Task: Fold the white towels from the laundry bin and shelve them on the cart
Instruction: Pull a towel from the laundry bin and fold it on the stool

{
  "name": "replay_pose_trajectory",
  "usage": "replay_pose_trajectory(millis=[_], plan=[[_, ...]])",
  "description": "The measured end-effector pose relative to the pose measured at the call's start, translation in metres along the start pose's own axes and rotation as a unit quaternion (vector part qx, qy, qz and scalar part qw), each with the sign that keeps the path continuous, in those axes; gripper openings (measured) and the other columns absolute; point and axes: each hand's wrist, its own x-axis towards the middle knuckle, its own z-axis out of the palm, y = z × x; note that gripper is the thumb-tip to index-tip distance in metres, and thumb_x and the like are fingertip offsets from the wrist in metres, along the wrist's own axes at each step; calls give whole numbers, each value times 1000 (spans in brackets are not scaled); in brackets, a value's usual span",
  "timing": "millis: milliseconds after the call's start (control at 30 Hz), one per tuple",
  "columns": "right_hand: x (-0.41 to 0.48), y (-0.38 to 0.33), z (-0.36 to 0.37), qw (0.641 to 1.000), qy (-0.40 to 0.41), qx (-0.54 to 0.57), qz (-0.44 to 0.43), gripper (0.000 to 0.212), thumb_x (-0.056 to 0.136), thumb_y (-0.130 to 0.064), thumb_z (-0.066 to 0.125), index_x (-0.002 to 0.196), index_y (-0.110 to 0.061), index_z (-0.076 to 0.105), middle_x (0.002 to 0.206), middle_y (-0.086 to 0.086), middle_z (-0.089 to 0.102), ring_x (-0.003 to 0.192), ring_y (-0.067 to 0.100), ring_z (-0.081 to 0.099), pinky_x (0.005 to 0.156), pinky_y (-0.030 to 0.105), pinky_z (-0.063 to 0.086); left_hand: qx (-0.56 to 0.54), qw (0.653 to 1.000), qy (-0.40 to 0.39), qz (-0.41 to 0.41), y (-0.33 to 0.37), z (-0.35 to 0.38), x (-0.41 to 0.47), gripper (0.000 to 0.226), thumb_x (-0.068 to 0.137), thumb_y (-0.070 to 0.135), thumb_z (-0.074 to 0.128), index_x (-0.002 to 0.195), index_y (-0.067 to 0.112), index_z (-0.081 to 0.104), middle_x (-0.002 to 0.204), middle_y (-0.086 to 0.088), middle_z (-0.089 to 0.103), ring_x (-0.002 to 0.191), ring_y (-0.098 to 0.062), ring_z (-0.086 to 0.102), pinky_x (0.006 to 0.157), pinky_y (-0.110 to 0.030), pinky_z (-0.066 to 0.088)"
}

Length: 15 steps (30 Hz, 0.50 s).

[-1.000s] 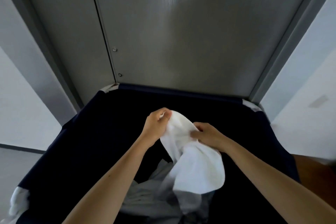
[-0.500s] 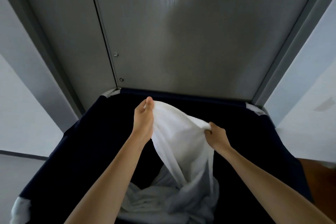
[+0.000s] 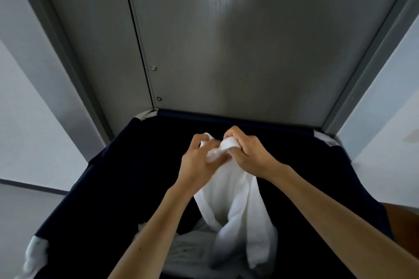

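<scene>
White towel [image 3: 235, 197] bunched above the navy bin [image 3: 108, 179].
Both hands meet at its top edge: the left hand [image 3: 199, 163] and right hand [image 3: 249, 152] each curl their fingers tight on the cloth, which hangs into the bin over other towels [image 3: 181, 249].
</scene>
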Motion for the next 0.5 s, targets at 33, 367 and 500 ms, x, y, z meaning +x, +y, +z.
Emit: replay_pose_trajectory(millis=[33, 367, 500], plan=[[-1, 3, 0, 1000, -1, -7, -1, 16, 89, -3, 44, 91, -19, 47, 68, -11, 52, 57, 1, 50, 52, 13, 39, -21, 999, 35, 0, -1, -1, 0, 16, 85, 37, 66, 95, 24, 65, 99, 10, 50, 79, -7, 55, 68, -23, 41], [-39, 101, 9, 974, -14, -89, 208, 27, 96, -15, 44, 70, -23, 45, 71, -3, 52, 75, 21, 57, 64, 29, 40, -296, 903, 246, -193, -21, -34, 8, 39, 86, 19, 63, 53, 22, 44, 37, 14, 41, 38, 0, 36, 49, -25, 31], [-41, 114, 0, 963, 24, -101, 248, 19, 96, -13, 42, 92, -5, 58, 82, 11, 61, 77, 26, 59, 68, 33, 45, -220, 916, 244, -229, -49, -51, -1, 43, 87, 26, 61, 52, 22, 36, 48, 8, 34, 48, -9, 34, 51, -28, 29]])
